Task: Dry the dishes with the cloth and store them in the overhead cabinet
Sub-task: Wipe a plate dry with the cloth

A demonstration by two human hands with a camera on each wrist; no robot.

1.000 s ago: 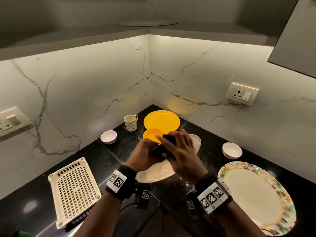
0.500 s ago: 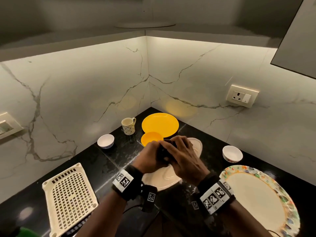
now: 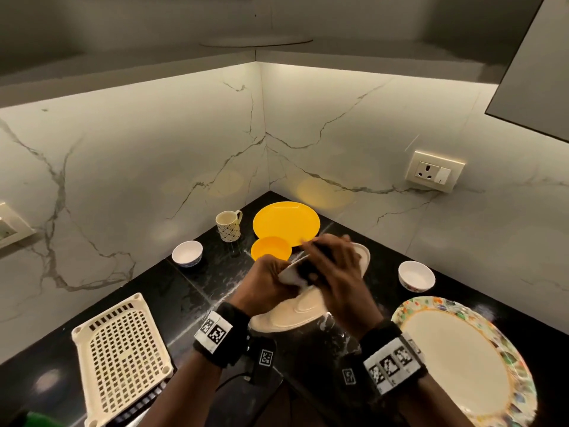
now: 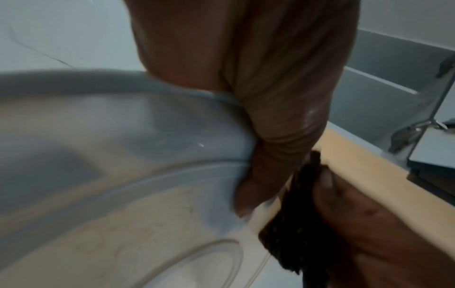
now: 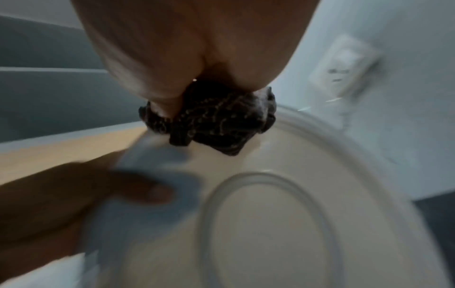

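I am holding a small white plate (image 3: 291,274) up over the black countertop (image 3: 191,291), near the corner of the marble walls. My left hand (image 3: 261,283) is gripping the plate by its rim, thumb curled over the upper face and fingers underneath; the left wrist view is showing the thumb (image 4: 258,185) lying on the rim. My right hand (image 3: 334,272) is clutching a bunched dark cloth (image 5: 214,124), fingers curled round it, and is pressing it onto the plate's face close to the rim, just beside the left thumb. The hands are showing blurred in the head view.

Directly below the hands a white oval platter (image 3: 295,312) is lying flat on the countertop. Beyond it a yellow plate (image 3: 286,223) and a yellow bowl (image 3: 271,248) are sitting touching or nearly so, with a patterned mug (image 3: 228,226) to their left and a small white bowl (image 3: 187,254) further left. Another white bowl (image 3: 416,275) is standing to the right, near a large plate with a floral rim (image 3: 462,359). A cream perforated rack (image 3: 120,355) is lying at the left. The open overhead cabinet shelf (image 3: 338,53) is showing above the walls.
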